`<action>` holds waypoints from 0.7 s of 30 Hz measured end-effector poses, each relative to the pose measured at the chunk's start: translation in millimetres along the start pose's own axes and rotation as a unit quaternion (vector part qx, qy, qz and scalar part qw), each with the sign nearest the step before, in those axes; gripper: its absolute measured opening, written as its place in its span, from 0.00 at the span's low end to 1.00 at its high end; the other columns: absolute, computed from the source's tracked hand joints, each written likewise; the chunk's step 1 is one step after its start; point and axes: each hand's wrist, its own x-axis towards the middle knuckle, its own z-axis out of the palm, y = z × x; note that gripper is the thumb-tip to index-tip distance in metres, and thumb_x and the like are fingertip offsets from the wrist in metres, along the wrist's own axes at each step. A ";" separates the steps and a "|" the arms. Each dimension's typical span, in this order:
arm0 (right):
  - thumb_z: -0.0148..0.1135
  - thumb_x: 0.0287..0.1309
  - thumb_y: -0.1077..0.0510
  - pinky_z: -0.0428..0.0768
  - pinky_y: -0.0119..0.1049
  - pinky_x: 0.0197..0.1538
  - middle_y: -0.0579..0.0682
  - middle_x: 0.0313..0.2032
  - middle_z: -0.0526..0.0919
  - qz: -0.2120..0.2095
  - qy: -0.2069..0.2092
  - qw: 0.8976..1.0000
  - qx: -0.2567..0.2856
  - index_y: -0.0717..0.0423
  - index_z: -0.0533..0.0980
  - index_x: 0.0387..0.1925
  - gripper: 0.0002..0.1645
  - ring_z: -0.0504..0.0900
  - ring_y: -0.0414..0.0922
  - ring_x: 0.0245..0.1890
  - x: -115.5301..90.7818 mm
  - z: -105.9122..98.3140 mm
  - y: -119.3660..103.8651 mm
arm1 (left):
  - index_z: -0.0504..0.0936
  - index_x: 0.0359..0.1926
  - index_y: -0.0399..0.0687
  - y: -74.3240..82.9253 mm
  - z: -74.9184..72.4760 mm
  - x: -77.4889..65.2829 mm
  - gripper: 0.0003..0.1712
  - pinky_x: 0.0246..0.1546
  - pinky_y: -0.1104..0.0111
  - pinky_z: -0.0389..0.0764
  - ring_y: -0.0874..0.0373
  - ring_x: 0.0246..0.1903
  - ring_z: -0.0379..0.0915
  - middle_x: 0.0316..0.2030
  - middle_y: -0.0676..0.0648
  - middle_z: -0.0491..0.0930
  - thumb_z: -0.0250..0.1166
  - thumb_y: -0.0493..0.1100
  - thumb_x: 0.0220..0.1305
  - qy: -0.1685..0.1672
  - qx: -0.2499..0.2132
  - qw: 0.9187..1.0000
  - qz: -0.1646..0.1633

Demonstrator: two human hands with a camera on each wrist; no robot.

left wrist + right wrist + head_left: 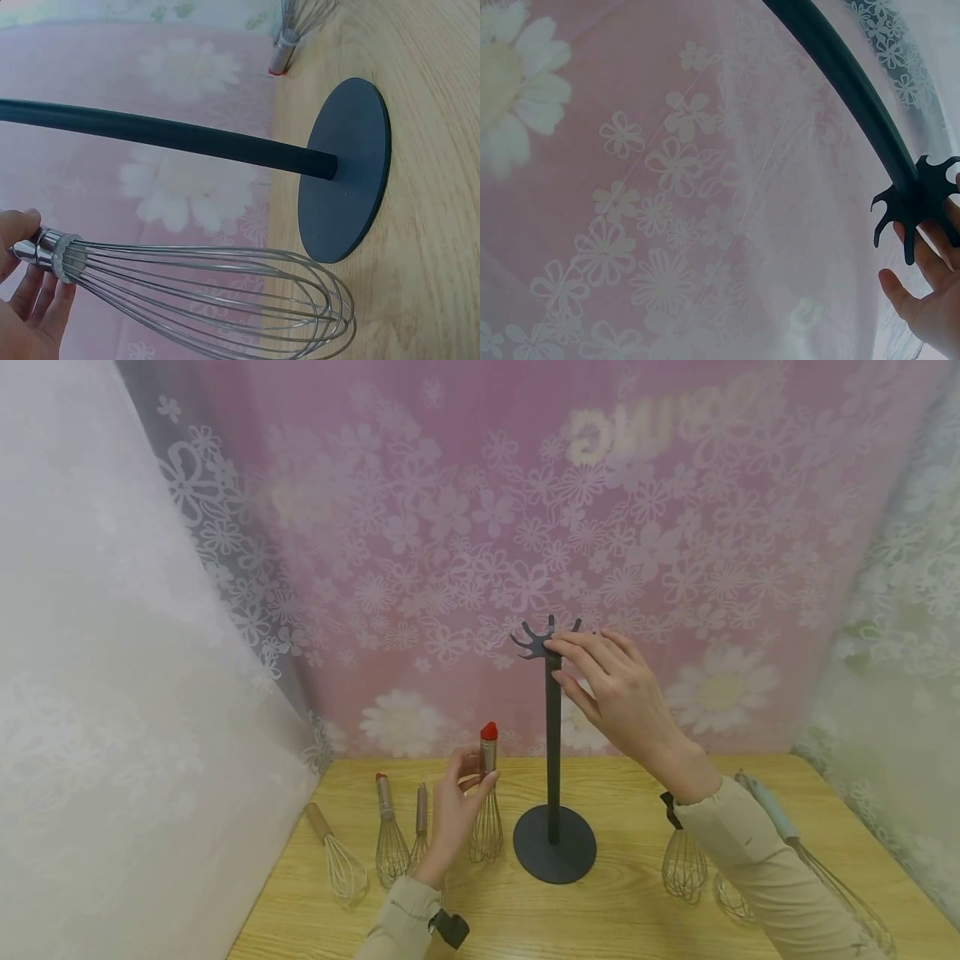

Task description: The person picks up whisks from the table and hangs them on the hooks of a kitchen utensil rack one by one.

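Note:
My left hand [452, 806] pinches the handle of a wire whisk [487, 837] with a red end. The whisk hangs wires down, left of a dark stand [553, 735]. In the left wrist view its steel collar [56, 253] sits at my fingertips and its wire loops reach toward the stand's round base [349, 169]. My right hand [622, 693] touches the stand's top, a ring of curved hooks [534, 643]. In the right wrist view its fingers lie extended against the hooks [911, 202], with the thumb apart from them.
On the wooden table [495, 927] to the left lie a wooden-handled whisk [341, 860], a red-ended whisk [390, 843] and a smaller whisk [422, 814]. Right are a whisk [684, 868] and a pale-blue-handled whisk [776, 810], partly behind my right arm. A pink flowered curtain [450, 543] stands behind.

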 end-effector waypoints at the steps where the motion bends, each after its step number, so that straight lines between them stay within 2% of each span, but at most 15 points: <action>1: 0.72 0.60 0.61 0.70 0.58 0.67 0.60 0.57 0.81 0.000 0.000 1.000 0.000 0.61 0.77 0.61 0.28 0.81 0.59 0.53 0.0 0.0 0.0 | 0.78 0.57 0.50 1.0 0.1 0.4 0.23 0.51 0.59 0.84 0.48 0.50 0.81 0.49 0.43 0.83 0.73 0.41 0.63 0.001 0.002 1.000 -0.001; 6: 0.71 0.60 0.60 0.70 0.58 0.66 0.60 0.57 0.81 0.000 0.001 1.000 0.002 0.61 0.77 0.61 0.28 0.81 0.59 0.53 -0.3 0.1 0.3 | 0.78 0.57 0.49 7.0 0.5 3.6 0.22 0.50 0.62 0.85 0.48 0.49 0.82 0.48 0.43 0.83 0.73 0.40 0.63 0.007 -0.001 1.000 0.005; 10: 0.71 0.60 0.61 0.70 0.58 0.66 0.59 0.57 0.81 0.000 0.001 1.000 0.003 0.61 0.77 0.61 0.28 0.81 0.59 0.53 -0.3 -0.1 0.7 | 0.79 0.56 0.47 11.7 1.6 7.4 0.22 0.49 0.60 0.85 0.47 0.48 0.82 0.48 0.43 0.83 0.73 0.38 0.62 0.013 -0.006 1.000 0.019; 13: 0.72 0.59 0.61 0.70 0.58 0.66 0.59 0.57 0.81 0.000 0.002 1.000 0.003 0.61 0.77 0.61 0.28 0.82 0.58 0.53 0.0 -0.2 0.9 | 0.79 0.57 0.45 17.2 3.7 11.4 0.23 0.50 0.56 0.85 0.45 0.49 0.81 0.48 0.41 0.83 0.73 0.36 0.61 0.018 -0.006 1.000 0.012; 18: 0.73 0.58 0.62 0.71 0.59 0.65 0.60 0.57 0.81 -0.003 0.001 1.000 0.000 0.61 0.77 0.61 0.29 0.82 0.59 0.53 0.6 -0.3 0.6 | 0.79 0.58 0.45 24.1 4.8 17.3 0.24 0.51 0.59 0.84 0.46 0.49 0.81 0.48 0.41 0.83 0.73 0.36 0.62 0.021 0.007 1.000 0.009; 20: 0.73 0.57 0.62 0.72 0.59 0.64 0.60 0.57 0.81 -0.005 0.001 1.000 -0.001 0.62 0.77 0.61 0.29 0.82 0.59 0.53 0.6 -0.3 0.3 | 0.79 0.58 0.45 27.2 4.6 19.0 0.24 0.50 0.59 0.85 0.47 0.49 0.81 0.48 0.41 0.83 0.74 0.37 0.62 0.023 0.007 1.000 0.019; 21: 0.73 0.57 0.62 0.72 0.59 0.64 0.60 0.57 0.81 -0.005 0.000 1.000 -0.001 0.62 0.77 0.61 0.29 0.82 0.59 0.53 0.7 -0.2 0.1 | 0.78 0.58 0.43 30.7 5.0 20.1 0.24 0.50 0.56 0.84 0.45 0.49 0.81 0.48 0.40 0.83 0.73 0.35 0.61 0.024 0.004 0.999 0.024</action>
